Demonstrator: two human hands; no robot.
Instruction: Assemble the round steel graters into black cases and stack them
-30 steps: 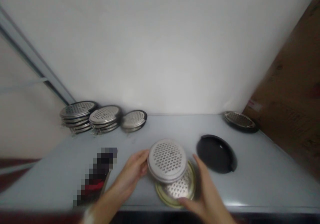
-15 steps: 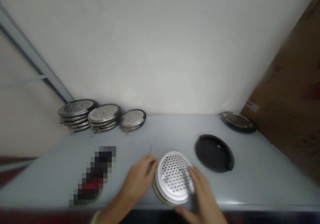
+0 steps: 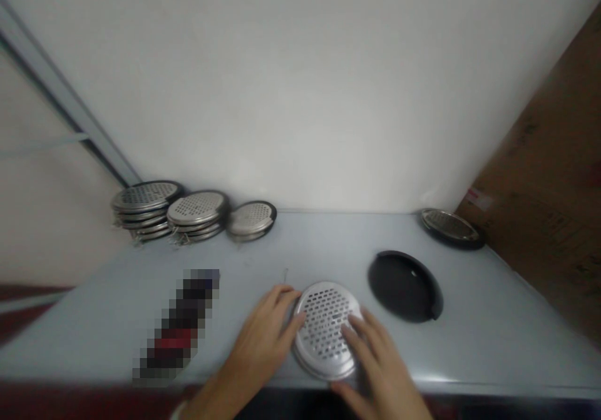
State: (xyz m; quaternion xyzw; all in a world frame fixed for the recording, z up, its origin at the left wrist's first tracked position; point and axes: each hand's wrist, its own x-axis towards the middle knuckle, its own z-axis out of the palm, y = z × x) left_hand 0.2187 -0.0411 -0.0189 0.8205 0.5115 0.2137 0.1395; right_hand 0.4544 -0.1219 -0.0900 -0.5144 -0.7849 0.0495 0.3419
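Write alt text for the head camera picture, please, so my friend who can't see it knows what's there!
A left hand and a right hand hold a round perforated metal lid on a pale counter. A black rounded dish lies to its right, and stacks of similar lids sit farther back.

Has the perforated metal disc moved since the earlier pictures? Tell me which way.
Yes: the perforated metal disc has moved toward the front edge of the counter and slightly right, closer to the black cover.
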